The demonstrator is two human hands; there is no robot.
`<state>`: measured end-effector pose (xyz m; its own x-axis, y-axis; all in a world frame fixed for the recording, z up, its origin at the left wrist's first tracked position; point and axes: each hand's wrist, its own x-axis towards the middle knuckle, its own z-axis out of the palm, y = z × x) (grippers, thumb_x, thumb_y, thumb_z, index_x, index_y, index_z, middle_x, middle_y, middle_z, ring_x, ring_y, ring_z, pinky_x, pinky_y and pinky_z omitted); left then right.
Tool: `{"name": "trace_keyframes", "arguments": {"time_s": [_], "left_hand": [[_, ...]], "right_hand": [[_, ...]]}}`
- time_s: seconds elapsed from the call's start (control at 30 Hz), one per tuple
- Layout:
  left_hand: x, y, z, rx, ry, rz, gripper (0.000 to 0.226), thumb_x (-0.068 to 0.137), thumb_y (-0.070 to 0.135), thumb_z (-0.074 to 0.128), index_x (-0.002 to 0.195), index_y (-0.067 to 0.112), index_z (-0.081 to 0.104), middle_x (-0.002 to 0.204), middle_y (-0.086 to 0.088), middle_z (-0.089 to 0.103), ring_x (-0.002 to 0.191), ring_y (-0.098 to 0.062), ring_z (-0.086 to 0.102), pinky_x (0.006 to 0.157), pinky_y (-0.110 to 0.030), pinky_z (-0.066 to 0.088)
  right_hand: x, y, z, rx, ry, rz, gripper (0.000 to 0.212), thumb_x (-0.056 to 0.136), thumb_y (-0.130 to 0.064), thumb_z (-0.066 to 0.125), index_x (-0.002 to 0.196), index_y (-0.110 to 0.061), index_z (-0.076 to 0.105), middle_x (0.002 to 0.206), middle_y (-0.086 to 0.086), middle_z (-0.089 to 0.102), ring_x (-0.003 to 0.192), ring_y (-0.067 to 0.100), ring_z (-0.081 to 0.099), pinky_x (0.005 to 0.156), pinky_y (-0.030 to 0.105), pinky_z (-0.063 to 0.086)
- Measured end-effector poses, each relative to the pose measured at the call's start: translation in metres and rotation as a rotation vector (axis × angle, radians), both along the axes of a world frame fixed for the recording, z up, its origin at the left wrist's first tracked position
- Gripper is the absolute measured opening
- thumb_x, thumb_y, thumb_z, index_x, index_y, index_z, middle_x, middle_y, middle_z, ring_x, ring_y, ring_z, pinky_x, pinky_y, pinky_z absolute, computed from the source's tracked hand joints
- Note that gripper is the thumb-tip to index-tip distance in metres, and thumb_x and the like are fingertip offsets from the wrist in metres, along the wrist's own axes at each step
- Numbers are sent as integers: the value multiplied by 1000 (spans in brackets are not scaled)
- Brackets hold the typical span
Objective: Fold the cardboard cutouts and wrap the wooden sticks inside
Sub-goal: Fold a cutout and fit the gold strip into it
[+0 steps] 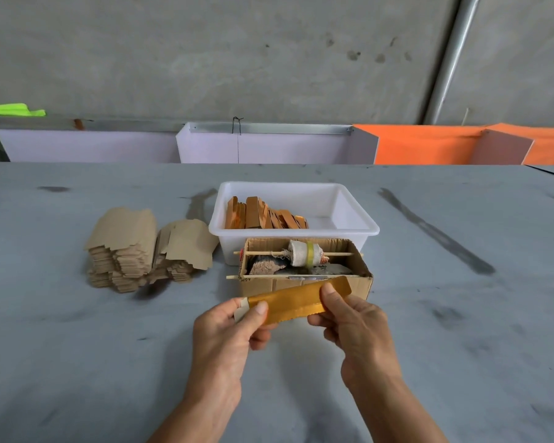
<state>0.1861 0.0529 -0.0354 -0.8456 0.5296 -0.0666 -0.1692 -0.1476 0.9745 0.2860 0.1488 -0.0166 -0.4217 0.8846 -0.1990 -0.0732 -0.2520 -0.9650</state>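
Folded gold cutout [296, 300], pinched at its ends by left hand [231, 330] and right hand [352, 318] above the table [77, 346]. Finished wraps [266, 214] fill part of the white tub [355, 231]; flat cutouts [147, 247] remain stacked.

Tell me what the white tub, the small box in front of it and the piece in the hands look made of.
White tub: glossy moulded plastic, by its smooth rolled rim.
Small box: plain brown corrugated cardboard, fluting visible at the cut edges.
Piece held by left hand and right hand: probably card with a shiny golden coating.

Golden folded cutout [296, 300] tilted midair, possibly enclosing sticks; brown cutouts [147, 251] stacked left.
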Motion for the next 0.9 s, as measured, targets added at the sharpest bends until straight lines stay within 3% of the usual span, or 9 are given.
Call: {"name": "trace_keyframes", "arguments": {"time_s": [0.13, 0.3, 0.5, 0.57, 0.7, 0.83, 0.9], "left_hand": [[-15, 5, 16, -8, 35, -32, 10, 90, 5, 57, 89, 10, 65, 56, -5, 68, 41, -9, 57, 42, -19, 48], [-42, 28, 42, 26, 30, 63, 12, 90, 0, 57, 85, 9, 61, 57, -6, 68, 45, -11, 63, 44, -19, 52], [-65, 65, 52, 14, 25, 162, 4, 90, 3, 58, 87, 5, 59, 76, -12, 68, 50, -15, 68, 43, -19, 51], [-76, 75, 51, -49, 106, 208, 7, 87, 5, 62, 81, 8, 61, 70, -6, 67, 52, -16, 68, 45, -21, 52], [-105, 94, 50, -297, 398, 265, 25, 87, 14, 63, 63, 19, 61, 74, -1, 67, 68, -17, 62, 66, -32, 54], [-125, 105, 49, -576, 664, 273, 20, 89, 20, 60, 70, 17, 68, 78, -1, 69, 61, -12, 52, 48, -21, 34], [-129, 106, 47, -664, 781, 272, 15, 90, 21, 59, 83, 15, 71, 76, 4, 64, 61, -11, 48, 46, -18, 28]], "right_hand": [[-18, 9, 14, 21, 17, -35, 28, 93, -22, 58, 67, -11, 62, 48, -1, 62, 41, 5, 56, 45, 17, 42], [-48, 22, 38, -36, 98, 65, 17, 88, -21, 65, 81, -6, 67, 54, -1, 66, 47, 6, 60, 48, 19, 50], [-95, 37, 42, 75, -38, 97, 15, 84, -5, 66, 71, -11, 64, 67, 4, 70, 59, 12, 66, 51, 23, 46], [-111, 50, 44, 114, -99, 81, 15, 84, -4, 64, 71, -10, 64, 72, 8, 70, 63, 18, 64, 55, 26, 44], [-148, 80, 51, 215, -236, 113, 12, 85, -4, 56, 76, -4, 65, 75, 13, 65, 62, 19, 54, 57, 27, 45], [-187, 103, 48, 357, -445, 112, 11, 86, -6, 55, 83, -5, 65, 79, 12, 70, 56, 17, 57, 54, 25, 52], [-201, 110, 46, 427, -520, 96, 10, 87, -7, 54, 77, -7, 58, 72, 7, 64, 50, 14, 52, 44, 20, 41]]}}
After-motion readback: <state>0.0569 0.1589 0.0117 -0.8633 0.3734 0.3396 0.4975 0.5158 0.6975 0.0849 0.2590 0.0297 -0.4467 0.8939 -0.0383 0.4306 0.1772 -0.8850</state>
